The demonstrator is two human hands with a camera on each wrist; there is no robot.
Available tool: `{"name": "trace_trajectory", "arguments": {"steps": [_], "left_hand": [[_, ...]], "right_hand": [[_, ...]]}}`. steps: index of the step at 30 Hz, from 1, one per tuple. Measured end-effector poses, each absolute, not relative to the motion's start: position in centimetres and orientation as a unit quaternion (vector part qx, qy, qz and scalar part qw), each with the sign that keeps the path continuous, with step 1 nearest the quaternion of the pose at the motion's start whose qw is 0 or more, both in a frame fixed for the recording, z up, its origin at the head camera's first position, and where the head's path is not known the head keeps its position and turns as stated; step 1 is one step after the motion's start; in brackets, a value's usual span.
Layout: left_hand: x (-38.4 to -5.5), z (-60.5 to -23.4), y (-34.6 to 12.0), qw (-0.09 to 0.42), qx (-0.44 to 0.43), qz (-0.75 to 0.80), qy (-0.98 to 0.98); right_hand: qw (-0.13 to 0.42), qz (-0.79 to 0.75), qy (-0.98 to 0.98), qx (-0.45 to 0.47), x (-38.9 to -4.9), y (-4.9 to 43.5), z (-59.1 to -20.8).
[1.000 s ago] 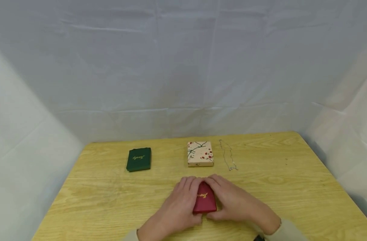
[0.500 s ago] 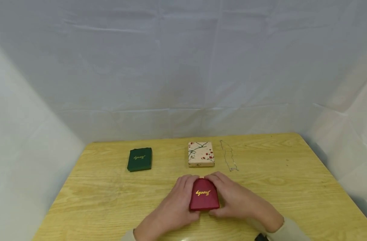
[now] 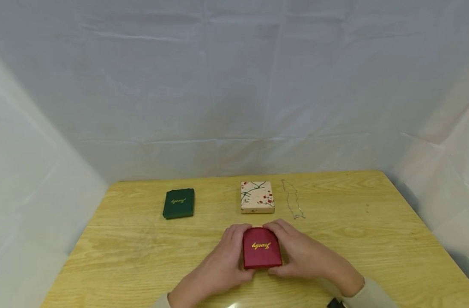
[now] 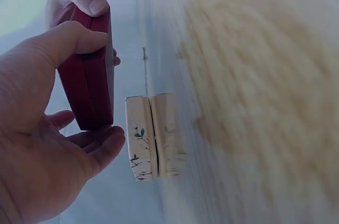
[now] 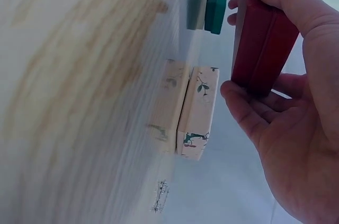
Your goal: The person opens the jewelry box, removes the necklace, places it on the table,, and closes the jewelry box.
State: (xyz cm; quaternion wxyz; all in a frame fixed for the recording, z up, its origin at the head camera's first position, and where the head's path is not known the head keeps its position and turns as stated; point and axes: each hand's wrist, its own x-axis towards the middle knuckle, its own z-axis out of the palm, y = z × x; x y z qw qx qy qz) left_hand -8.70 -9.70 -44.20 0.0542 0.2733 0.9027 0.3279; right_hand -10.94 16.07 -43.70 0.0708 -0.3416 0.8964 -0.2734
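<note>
A dark red jewelry box (image 3: 262,257) with gold "Jewelry" lettering on its lid is closed and held level between both hands. My left hand (image 3: 224,262) grips its left side, thumb on the near face and fingers at the far side. Opposite it, my right hand (image 3: 304,256) grips the right side the same way. Both wrist views show the red box (image 4: 89,91) raised off the table, its lid seam running along the side. Beyond the hands lies a cream flower-patterned box (image 3: 256,197), with a thin silver necklace (image 3: 296,208) to its right.
A dark green jewelry box (image 3: 179,203) with gold lettering lies at the back left of the wooden table (image 3: 134,256). White cloth (image 3: 234,85) hangs behind the table and along both sides.
The hands have spread slightly apart around the red box, baring its whole lid and lettering. The box now faces the camera more squarely. The other boxes and the necklace stay put.
</note>
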Motion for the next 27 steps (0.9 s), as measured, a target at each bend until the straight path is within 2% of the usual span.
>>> {"name": "trace_trajectory", "arguments": {"steps": [19, 27], "left_hand": [[-8.7, -44.3, -10.0, 0.058, 0.285, 0.343, 0.893], [-8.6, -44.2, -10.1, 0.069, 0.279, 0.339, 0.896]], "right_hand": [[0.056, -0.245, 0.898, -0.360, -10.8, 15.0, -43.6], [0.070, -0.244, 0.898, -0.358, -10.8, 15.0, -43.5]]}}
